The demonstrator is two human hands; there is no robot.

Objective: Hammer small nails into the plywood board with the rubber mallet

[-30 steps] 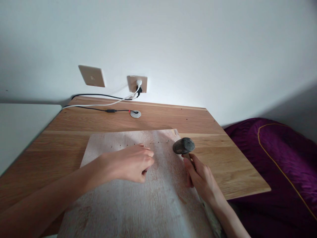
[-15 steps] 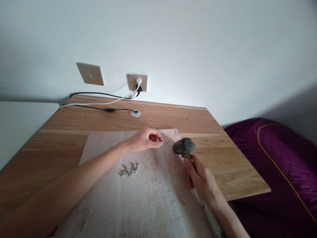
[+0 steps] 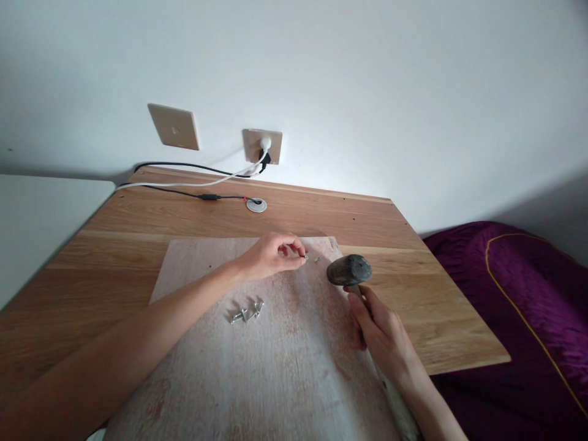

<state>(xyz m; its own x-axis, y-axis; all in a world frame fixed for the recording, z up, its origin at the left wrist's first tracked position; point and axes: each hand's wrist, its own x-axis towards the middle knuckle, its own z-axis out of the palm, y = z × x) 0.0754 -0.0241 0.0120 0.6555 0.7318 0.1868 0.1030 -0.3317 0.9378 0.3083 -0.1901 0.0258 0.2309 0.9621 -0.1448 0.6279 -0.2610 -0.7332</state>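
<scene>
My left hand point(image 3: 274, 256) is closed in a pinch over the far part of a whitish, worn wooden board point(image 3: 275, 373). A tiny shiny metal piece point(image 3: 306, 258), perhaps a screw, shows at its fingertips; most of it is hidden. Just right of it, another small metal piece point(image 3: 316, 260) stands out from the board. My right hand point(image 3: 379, 321) grips a hammer point(image 3: 350, 270) with a dark, blocky head, near the head end. The hammer head is raised at the board's right edge. Several silvery screws point(image 3: 248, 312) lie loosely on the board below my left forearm.
The board rests on a wooden desk point(image 3: 436, 300) against a white wall. Cables point(image 3: 184, 184) run along the desk's back to a wall socket point(image 3: 275, 144), near a round cable grommet point(image 3: 256, 204). A purple cover point(image 3: 519, 275) lies to the right, a white panel point(image 3: 50, 226) to the left.
The camera view has shifted slightly, so the desk and board appear a little farther right. Both hands keep nearly the same poses, with the hammer still held at the board's right edge.
</scene>
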